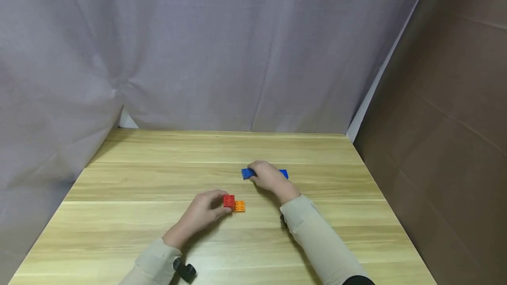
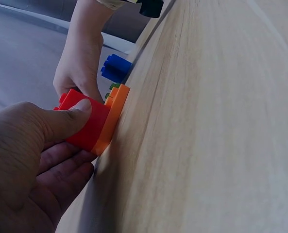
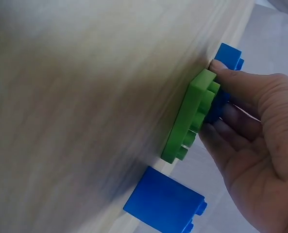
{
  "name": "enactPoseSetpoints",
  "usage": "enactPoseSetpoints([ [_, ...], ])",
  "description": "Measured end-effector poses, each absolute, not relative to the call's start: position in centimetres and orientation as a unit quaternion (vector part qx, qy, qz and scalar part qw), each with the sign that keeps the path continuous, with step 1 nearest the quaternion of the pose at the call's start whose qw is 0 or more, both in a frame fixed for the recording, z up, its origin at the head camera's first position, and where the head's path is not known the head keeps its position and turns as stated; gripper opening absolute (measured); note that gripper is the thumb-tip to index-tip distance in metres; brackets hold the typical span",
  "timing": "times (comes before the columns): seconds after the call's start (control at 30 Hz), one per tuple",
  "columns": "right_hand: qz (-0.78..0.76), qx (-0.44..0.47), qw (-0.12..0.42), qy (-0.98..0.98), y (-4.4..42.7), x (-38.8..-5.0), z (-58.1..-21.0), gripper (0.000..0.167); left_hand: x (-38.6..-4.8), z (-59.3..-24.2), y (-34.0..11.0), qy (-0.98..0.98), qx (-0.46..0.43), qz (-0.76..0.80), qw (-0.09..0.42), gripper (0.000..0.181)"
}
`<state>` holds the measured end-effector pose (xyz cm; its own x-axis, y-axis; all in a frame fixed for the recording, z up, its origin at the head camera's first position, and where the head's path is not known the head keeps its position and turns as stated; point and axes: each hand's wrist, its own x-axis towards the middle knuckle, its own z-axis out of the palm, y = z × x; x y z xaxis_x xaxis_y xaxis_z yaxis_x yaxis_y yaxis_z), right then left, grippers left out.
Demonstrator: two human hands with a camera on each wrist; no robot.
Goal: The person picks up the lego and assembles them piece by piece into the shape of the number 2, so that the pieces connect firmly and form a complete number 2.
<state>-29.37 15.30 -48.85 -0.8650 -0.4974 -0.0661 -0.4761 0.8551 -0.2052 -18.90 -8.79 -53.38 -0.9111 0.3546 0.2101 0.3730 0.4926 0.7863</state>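
Note:
My left hand (image 1: 202,210) grips a red brick (image 1: 229,201) between thumb and fingers. The red brick sits on one end of a flat orange brick (image 1: 240,206), whose other studs show to the right. Farther back, my right hand (image 1: 269,177) pinches a blue brick (image 1: 247,173), thumb on one side and fingers on the other. In the right wrist view a flat green brick (image 3: 187,119) lies beside that blue brick, close to the thumb. A second, taller blue brick (image 3: 163,199) stands nearer the wrist. The right hand hides the green brick in the head view.
The bricks are on a wood-grain table (image 1: 158,179). A grey curtain (image 1: 206,56) hangs behind the far edge, and a brown cloth (image 1: 443,144) hangs along the right side. Dark camera mounts (image 1: 185,271) sit on the wrists.

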Motion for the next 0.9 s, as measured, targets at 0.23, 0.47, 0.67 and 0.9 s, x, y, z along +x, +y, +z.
enactPoseSetpoints([
  [0.23,-0.117,-0.256,0.050,0.958,15.5,-29.0,-48.8,0.042,-19.0,-53.3,-8.8,-0.867,-0.210,-0.451,0.007,0.033],
  [0.47,-0.151,-0.272,0.016,0.950,15.8,-27.2,-47.9,0.043,-18.7,-53.2,-8.6,-0.869,-0.215,-0.445,0.002,0.045],
  [0.67,-0.166,-0.285,-0.009,0.944,16.0,-25.4,-46.7,0.040,-18.6,-51.9,-8.7,-0.870,-0.208,-0.448,-0.002,0.054],
  [0.9,-0.178,-0.310,-0.015,0.934,15.6,-23.7,-45.4,0.038,-19.0,-51.5,-8.9,-0.860,-0.206,-0.468,0.001,0.034],
])
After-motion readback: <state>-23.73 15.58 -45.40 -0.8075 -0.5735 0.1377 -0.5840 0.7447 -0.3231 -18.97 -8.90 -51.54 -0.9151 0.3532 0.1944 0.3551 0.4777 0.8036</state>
